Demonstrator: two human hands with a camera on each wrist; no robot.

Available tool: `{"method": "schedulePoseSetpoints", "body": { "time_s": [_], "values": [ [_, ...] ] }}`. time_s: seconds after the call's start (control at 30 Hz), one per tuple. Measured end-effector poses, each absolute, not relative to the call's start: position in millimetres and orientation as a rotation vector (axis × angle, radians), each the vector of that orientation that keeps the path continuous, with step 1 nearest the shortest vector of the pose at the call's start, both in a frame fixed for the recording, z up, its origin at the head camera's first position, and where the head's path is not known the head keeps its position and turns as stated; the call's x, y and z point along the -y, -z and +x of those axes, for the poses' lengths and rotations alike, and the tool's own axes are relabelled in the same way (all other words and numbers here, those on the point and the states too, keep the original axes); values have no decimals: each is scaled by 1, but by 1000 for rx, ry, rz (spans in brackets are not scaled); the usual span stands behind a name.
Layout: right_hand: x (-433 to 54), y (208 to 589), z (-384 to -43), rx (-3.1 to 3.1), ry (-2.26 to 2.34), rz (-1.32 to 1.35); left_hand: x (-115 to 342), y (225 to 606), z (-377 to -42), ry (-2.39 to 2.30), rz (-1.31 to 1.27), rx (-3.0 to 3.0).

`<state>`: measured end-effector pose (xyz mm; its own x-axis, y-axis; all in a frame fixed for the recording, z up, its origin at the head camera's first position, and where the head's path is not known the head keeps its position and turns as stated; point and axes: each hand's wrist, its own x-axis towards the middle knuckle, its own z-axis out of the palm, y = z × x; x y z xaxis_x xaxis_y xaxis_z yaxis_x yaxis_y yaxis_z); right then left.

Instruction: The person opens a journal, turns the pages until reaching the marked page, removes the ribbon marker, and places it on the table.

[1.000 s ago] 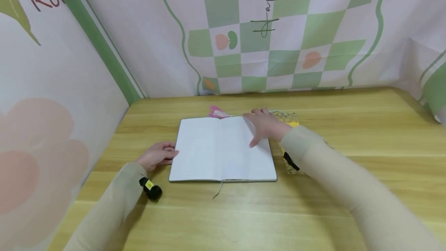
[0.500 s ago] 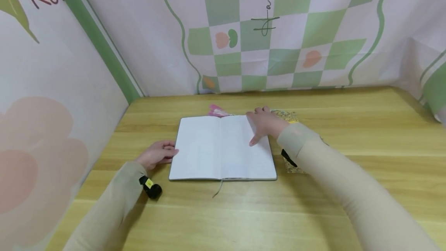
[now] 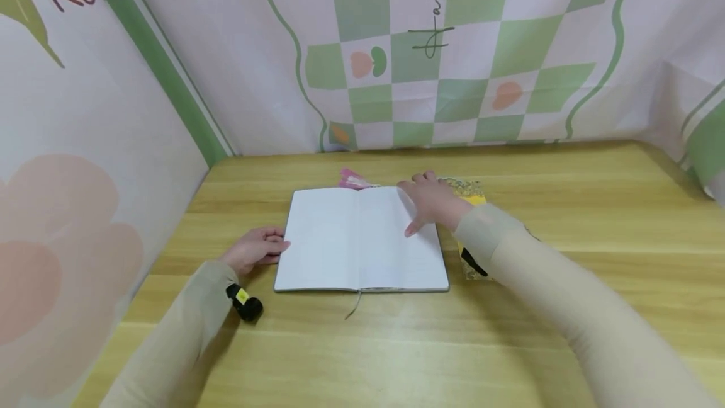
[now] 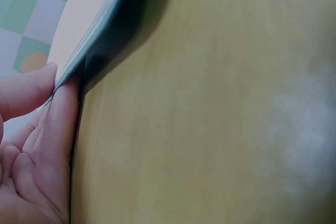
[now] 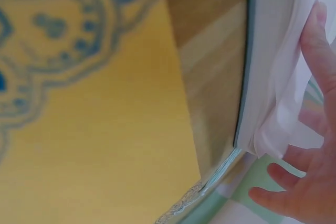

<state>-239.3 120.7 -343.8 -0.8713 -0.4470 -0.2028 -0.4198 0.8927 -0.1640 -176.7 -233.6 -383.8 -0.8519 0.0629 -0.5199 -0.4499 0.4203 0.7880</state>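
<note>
An open notebook (image 3: pixel 323 238) with white pages lies on the wooden table, its ribbon marker (image 3: pixel 354 306) trailing from the near edge. At the notebook's left edge, my left hand (image 3: pixel 256 250) pinches the cover and pages, thumb above and index finger beneath, as the left wrist view shows. My right hand (image 3: pixel 430 200) lies across the upper right corner of the right page. Its thumb touches the paper and its spread fingers reach past the top edge. In the right wrist view the page corner (image 5: pixel 275 137) curls up near those fingers.
Right of the notebook lies a yellow patterned booklet (image 3: pixel 472 191), partly hidden by the right forearm. A pink and white item (image 3: pixel 352 179) pokes out behind the notebook's top edge. A printed curtain (image 3: pixel 464 49) hangs along the table's back edge.
The right hand shifts slightly right and back again, its thumb staying on the page. The left hand keeps its grip on the edge. The notebook stays spread out.
</note>
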Motion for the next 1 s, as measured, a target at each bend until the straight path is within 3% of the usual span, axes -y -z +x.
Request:
{"method": "schedulePoseSetpoints", "body": {
  "time_s": [0.47, 0.7, 1.0],
  "values": [
    [-123, 345, -227, -2863, 199, -809, 232, 381, -174, -1446, -320, -2201],
    [-127, 335, -209, -2741, 272, -1032, 230, 381, -173, -1450, -322, -2205],
    [-135, 332, -199, -2642, 570, -1077, 233, 383, -175, -1457, -305, -2210]
  ]
}}
